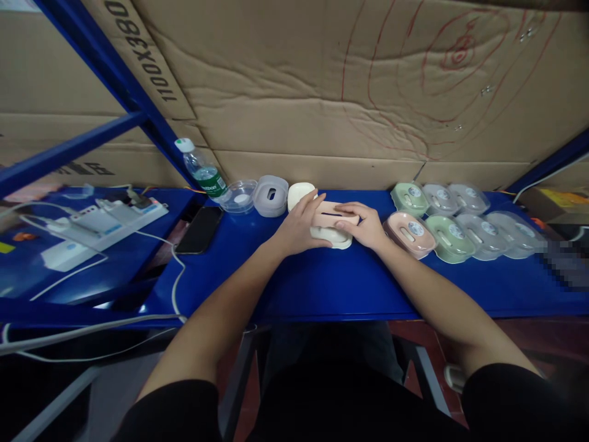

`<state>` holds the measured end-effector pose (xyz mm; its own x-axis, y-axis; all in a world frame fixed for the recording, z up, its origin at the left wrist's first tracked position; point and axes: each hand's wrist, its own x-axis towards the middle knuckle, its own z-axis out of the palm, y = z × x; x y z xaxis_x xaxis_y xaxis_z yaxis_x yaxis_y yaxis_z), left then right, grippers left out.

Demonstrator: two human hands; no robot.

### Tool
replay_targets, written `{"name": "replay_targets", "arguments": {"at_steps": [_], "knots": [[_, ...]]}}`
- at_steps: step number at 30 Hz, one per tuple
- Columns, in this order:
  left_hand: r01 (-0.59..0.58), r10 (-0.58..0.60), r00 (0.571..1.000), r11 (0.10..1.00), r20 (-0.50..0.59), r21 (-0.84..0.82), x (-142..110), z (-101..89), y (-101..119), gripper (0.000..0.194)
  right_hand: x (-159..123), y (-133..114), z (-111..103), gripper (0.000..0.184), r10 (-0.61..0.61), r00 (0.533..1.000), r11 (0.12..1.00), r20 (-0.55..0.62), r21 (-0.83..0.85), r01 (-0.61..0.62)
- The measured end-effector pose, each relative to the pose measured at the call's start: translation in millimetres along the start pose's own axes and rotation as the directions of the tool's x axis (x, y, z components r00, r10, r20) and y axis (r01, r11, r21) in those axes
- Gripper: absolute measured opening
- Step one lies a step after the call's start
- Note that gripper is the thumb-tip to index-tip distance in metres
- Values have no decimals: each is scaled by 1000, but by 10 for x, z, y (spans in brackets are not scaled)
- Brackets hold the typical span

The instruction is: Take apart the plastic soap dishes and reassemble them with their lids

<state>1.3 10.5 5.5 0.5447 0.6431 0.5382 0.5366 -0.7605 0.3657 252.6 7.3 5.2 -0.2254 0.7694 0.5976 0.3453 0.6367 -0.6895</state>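
In the head view, a pale pink box-like piece with a dark slot in its top [329, 212] sits between my hands, over a cream tray-like base [338, 238]. My left hand [294, 228] lies along its left side, with the fingers on the pink piece and the thumb low by the cream base. The fingers of my right hand [369, 227] curl over the right end of the pink piece, and the thumb presses on its front. Behind my left fingers stands a rounded cream box [300, 194], partly covered. Whether the pink piece is seated on the base, I cannot tell.
Left of the cream box are a grey slotted box [271, 205], a clear round container [240, 199], a water bottle [205, 172], a phone [200, 230] and a power strip [105, 230] with cables. Several lidded boxes [453, 236] stand at right. Cardboard [285, 80] backs the blue table [313, 288].
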Motion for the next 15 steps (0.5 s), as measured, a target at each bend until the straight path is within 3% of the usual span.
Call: {"name": "replay_targets", "arguments": {"at_steps": [5, 9, 11, 15], "knots": [[-50, 52, 998, 997, -34, 53, -2, -61, 21, 62, 8, 13, -16, 61, 46, 990, 999, -134, 25, -43], [-123, 139, 986, 981, -96, 149, 9, -123, 53, 63, 0, 41, -22, 59, 132, 966, 985, -223, 137, -103], [-173, 190, 980, 963, -65, 209, 18, -155, 75, 61, 2, 79, -36, 61, 193, 942, 975, -273, 162, -153], [-247, 247, 968, 916, 40, 316, 22, -223, 112, 54, 46, 199, -95, 84, 283, 881, 957, -379, 172, -234]]}}
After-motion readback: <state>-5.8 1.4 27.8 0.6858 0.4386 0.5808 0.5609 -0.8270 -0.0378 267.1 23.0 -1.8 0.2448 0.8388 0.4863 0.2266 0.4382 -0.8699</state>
